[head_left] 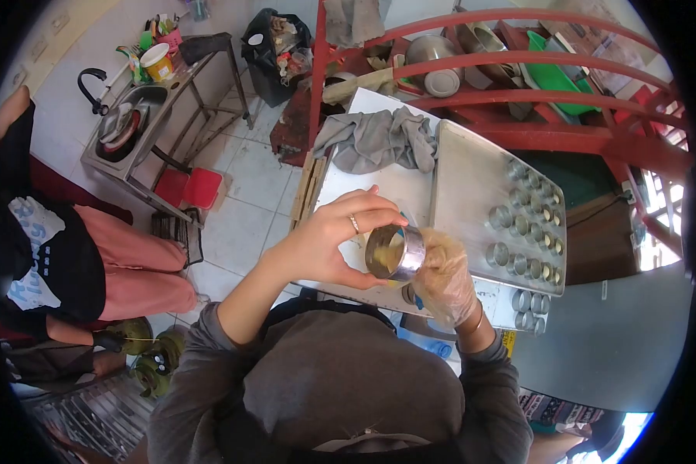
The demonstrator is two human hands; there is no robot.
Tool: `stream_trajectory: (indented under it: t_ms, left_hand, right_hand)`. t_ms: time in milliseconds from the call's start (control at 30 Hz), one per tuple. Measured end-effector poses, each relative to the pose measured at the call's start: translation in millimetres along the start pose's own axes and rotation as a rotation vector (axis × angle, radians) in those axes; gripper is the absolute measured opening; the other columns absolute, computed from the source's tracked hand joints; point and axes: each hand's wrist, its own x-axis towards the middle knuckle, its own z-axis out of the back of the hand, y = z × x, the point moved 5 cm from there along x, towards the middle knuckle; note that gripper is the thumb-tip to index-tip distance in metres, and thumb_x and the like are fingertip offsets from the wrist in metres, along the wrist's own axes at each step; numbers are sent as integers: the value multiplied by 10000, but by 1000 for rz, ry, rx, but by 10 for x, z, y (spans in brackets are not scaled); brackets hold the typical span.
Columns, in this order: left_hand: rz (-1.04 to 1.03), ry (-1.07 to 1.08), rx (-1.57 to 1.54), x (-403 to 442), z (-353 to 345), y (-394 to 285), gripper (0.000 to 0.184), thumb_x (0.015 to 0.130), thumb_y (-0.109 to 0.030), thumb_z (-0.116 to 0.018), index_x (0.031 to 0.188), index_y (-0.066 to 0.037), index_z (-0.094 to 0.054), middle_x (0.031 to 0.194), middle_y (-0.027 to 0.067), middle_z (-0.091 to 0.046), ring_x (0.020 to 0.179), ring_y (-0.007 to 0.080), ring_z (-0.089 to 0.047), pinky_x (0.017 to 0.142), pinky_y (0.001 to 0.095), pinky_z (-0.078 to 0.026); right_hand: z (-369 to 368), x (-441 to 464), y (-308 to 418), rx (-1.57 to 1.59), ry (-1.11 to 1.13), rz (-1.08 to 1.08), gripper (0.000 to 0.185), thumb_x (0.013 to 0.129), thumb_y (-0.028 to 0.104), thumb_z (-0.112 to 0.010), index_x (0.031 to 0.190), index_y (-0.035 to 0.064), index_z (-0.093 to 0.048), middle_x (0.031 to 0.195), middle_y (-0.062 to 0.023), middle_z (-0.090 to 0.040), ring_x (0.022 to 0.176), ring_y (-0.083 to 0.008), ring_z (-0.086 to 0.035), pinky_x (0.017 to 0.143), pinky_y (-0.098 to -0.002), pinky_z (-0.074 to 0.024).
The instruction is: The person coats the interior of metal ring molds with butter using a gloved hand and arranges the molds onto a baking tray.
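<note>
My left hand (336,236), with a ring on one finger, grips a small round metal tin (411,255) by its rim and side. The tin is tilted with its mouth to the left, and a pale yellow smear (389,251) shows inside. My right hand (445,278) wears a loose clear plastic glove and is right beside the tin's base. Its fingers look curled together; whatever they hold, if anything, is hidden. Part of another tin (408,294) shows below, by the gloved hand.
A metal baking tray (472,178) bears several small tins in rows. More tins (524,319) stand at the table's right front. A grey cloth (379,143) lies at the back of the white table (348,185). Red railings (518,97) rise behind. Another person (124,271) stands at left near a sink (143,100).
</note>
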Motion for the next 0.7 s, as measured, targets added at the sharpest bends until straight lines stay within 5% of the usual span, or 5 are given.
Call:
stream_trajectory:
  t_ms: [100, 200, 233, 467, 700]
  left_hand:
    - [0, -11, -8, 15, 19, -35, 647, 544, -125, -869, 1135, -40, -620, 1119, 113, -613, 1031, 280, -596, 1080, 489, -345]
    - [-9, -15, 14, 1, 90, 13, 680, 541, -182, -863, 1158, -52, -608, 1139, 110, -602, 1036, 303, -593, 1058, 464, -364]
    - [-3, 3, -9, -1, 74, -6, 678, 543, -184, -864, 1157, -51, -609, 1137, 110, -604, 1038, 303, -595, 1060, 467, -363]
    - [-13, -1, -18, -27, 45, -76, 672, 548, -192, -868, 1149, -40, -610, 1127, 109, -608, 1034, 297, -606, 1072, 477, -357]
    - [-30, -82, 15, -22, 116, -180, 655, 543, -206, -866, 1120, -22, -618, 1093, 116, -613, 994, 299, -618, 1036, 440, -400]
  right_hand:
    - [-53, 71, 360, -822, -115, 323, 130, 706, 11, -646, 833, 28, -664, 917, -138, -627, 823, -332, -598, 740, -411, -480]
    - [-158, -81, 63, -532, 160, 254, 92, 755, 35, -651, 842, 6, -658, 922, -143, -626, 862, -299, -608, 755, -398, -482]
    - [-142, -160, -71, 2, 223, -128, 138, 808, 81, -668, 906, -14, -649, 898, -119, -632, 842, -254, -619, 778, -369, -489]
    - [-91, -217, 68, 785, 60, -419, 218, 857, 129, -667, 990, -40, -633, 950, -64, -624, 875, -161, -606, 783, -286, -486]
    - [-111, 3, 246, -838, 68, 195, 139, 826, 95, -625, 926, -1, -635, 946, -136, -617, 833, -311, -602, 748, -370, -484]
